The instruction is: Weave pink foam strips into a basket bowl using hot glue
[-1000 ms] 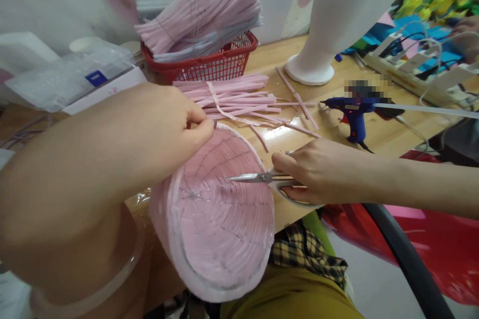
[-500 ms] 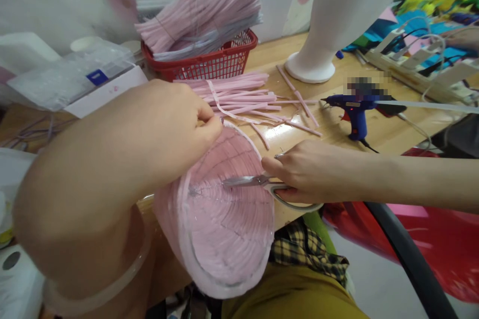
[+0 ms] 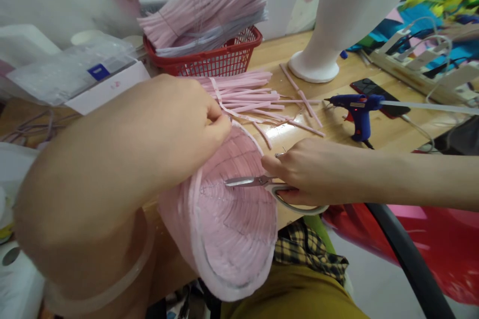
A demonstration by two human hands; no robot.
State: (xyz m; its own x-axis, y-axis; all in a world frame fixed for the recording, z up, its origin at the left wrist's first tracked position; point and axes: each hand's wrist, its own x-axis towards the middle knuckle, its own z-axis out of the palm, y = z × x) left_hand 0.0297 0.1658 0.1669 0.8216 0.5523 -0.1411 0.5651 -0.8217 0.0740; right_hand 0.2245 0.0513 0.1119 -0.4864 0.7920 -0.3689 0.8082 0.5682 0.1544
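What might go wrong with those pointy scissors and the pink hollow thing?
The scissors in the right hand point across the pink hollow thing, so a slip might nick it.

The left hand is at its rim, so the blades could poke that hand if they swung up.

The glue gun points its nozzle toward the pink strips; if it's hot, glue might drip by them.

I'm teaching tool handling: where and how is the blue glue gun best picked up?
By its handle, probably from the near right: the handle juts toward the camera, the nozzle points left, and the white glue stick extends right from the rear, so both ends are best avoided. The right hand holds scissors, so it would likely need freeing first.
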